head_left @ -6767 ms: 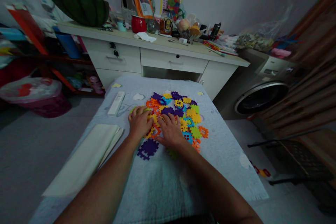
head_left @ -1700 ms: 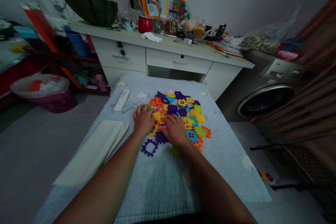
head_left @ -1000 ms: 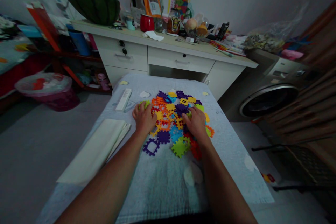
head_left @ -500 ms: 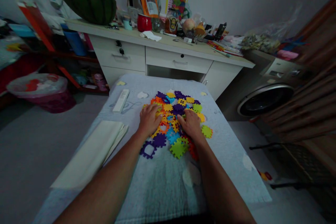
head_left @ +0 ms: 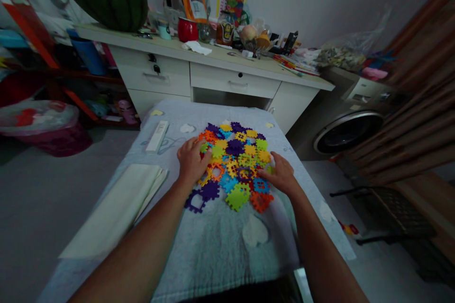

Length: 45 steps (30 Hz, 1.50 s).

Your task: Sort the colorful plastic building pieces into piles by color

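A spread heap of interlocking plastic building tiles (head_left: 235,147) in purple, yellow, orange, blue and green lies on the cloth-covered table (head_left: 305,227). My left hand (head_left: 194,158) rests against the left side of the heap, fingers stretched out, thumb by a green tile (head_left: 218,151). At the right side, my right hand (head_left: 280,173) is open, thumb apart from the fingers, touching the edge tiles beside a blue window tile (head_left: 261,185). An orange tile (head_left: 261,201) and a green tile (head_left: 237,198) lie at the near edge. Neither hand lifts a tile.
A white power strip (head_left: 157,136) and a folded cream cloth (head_left: 113,208) lie on the table's left side. Behind stands a white desk (head_left: 213,64) bearing a watermelon piece (head_left: 103,2) and jars. A washing machine (head_left: 348,118) is at right, a bin (head_left: 46,132) at left.
My right hand has moved from over the heap to its right edge, uncovering tiles in the middle and at the near right. My left hand stays at the left side. The view has shifted slightly.
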Each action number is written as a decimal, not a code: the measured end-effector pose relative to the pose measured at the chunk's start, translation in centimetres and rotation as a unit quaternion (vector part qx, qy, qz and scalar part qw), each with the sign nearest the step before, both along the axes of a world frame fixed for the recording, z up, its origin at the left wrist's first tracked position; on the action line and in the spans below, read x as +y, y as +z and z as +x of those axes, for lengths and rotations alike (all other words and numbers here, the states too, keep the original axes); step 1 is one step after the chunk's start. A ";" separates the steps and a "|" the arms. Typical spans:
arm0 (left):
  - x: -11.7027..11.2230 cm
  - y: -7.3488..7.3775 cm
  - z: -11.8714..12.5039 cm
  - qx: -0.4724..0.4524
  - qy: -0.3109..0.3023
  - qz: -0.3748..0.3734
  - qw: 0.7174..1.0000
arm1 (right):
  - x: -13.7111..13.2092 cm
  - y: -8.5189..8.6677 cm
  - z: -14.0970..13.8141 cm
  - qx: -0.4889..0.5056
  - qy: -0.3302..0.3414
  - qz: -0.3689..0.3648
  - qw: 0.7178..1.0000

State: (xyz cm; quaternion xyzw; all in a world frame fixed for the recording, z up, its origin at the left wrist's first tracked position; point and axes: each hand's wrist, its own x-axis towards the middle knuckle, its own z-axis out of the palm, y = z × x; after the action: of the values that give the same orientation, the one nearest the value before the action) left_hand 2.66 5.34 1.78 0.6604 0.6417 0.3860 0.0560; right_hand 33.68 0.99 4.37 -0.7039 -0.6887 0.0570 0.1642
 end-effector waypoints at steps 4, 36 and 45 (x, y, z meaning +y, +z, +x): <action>0.2 -0.7 0.0 0.016 -0.031 -0.044 0.998 | -0.6 -2.1 -0.5 0.011 -0.015 -0.032 0.999; 0.5 -1.1 -0.8 -0.168 -0.078 0.033 0.982 | 0.8 3.3 -8.1 0.208 0.282 -0.025 0.936; 0.6 -1.3 -0.7 -0.120 -0.122 0.007 0.985 | -5.0 -1.1 -2.3 0.023 0.189 -0.106 0.976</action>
State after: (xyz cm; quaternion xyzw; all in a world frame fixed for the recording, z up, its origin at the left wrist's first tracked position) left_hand 1.97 5.93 0.46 0.6828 0.5422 0.4573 0.1749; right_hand 31.35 -4.00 3.27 -0.5727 -0.7956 0.1754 0.0908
